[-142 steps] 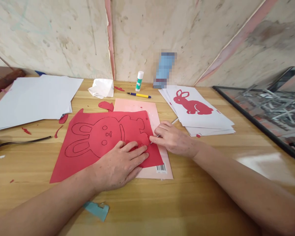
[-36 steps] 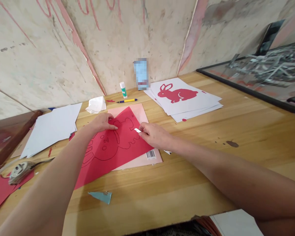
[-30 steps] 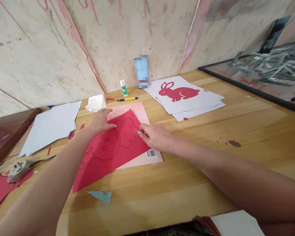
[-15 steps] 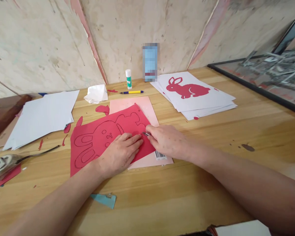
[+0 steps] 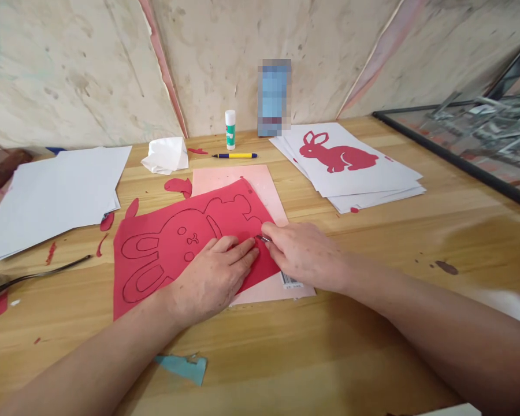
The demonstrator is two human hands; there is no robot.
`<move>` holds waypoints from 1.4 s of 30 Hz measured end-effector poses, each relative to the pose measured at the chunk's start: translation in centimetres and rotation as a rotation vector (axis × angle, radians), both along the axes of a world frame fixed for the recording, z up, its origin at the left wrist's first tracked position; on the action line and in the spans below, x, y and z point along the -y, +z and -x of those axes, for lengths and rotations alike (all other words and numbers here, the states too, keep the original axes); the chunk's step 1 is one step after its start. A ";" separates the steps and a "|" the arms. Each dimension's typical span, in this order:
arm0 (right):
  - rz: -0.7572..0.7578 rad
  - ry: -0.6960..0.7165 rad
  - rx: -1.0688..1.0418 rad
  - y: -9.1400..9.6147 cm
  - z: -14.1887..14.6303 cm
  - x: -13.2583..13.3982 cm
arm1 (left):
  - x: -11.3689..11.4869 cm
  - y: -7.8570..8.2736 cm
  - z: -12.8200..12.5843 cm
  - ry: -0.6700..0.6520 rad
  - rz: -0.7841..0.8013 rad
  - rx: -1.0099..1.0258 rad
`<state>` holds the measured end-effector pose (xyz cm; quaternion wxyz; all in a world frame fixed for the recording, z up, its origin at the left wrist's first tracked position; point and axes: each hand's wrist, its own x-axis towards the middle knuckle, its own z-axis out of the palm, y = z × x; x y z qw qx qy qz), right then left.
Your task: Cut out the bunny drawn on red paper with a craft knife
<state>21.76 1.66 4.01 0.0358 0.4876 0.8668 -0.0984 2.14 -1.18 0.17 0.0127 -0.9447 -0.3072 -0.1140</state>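
Note:
A sheet of red paper [image 5: 225,208] carries a rabbit drawn in dark outline, its ears toward the left. Pressing flat on the sheet, my left hand [image 5: 219,274] has its fingers stretched out toward the right. My right hand [image 5: 309,254] is closed around a craft knife [image 5: 263,238], whose metal tip touches the paper just beyond my left fingertips. Most of the knife is hidden in the hand. Beneath the sheet lies a pale pink pad [image 5: 266,185] with a barcode label at its near edge. My left hand and forearm cover part of the drawing.
White paper stacks lie at left [image 5: 56,196] and right; a red cut-out rabbit [image 5: 340,156] tops the right one. A glue stick [image 5: 230,130], a pen [image 5: 234,155], crumpled tissue [image 5: 164,155] and red scraps sit behind. A teal scrap [image 5: 184,368] lies in front.
The view has shifted slightly, so the table items sit a little differently in frame. Both hands keep nearly the same place on the red paper, the knife tip still against it.

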 end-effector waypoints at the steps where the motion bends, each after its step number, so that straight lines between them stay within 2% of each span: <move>1: -0.002 0.004 -0.001 0.0 -0.1 0.0 | 0.0 0.0 0.0 -0.001 -0.002 -0.002; 18: 0.003 0.006 0.015 -0.3 0.0 -0.2 | 0.0 -0.1 0.0 0.002 0.018 -0.003; 31: 0.033 0.063 0.165 1.2 1.2 -0.4 | 0.0 0.2 -0.1 0.003 0.005 0.018; 42: 0.040 0.093 0.177 1.3 1.0 -0.3 | 0.0 0.5 -0.2 0.030 0.025 0.026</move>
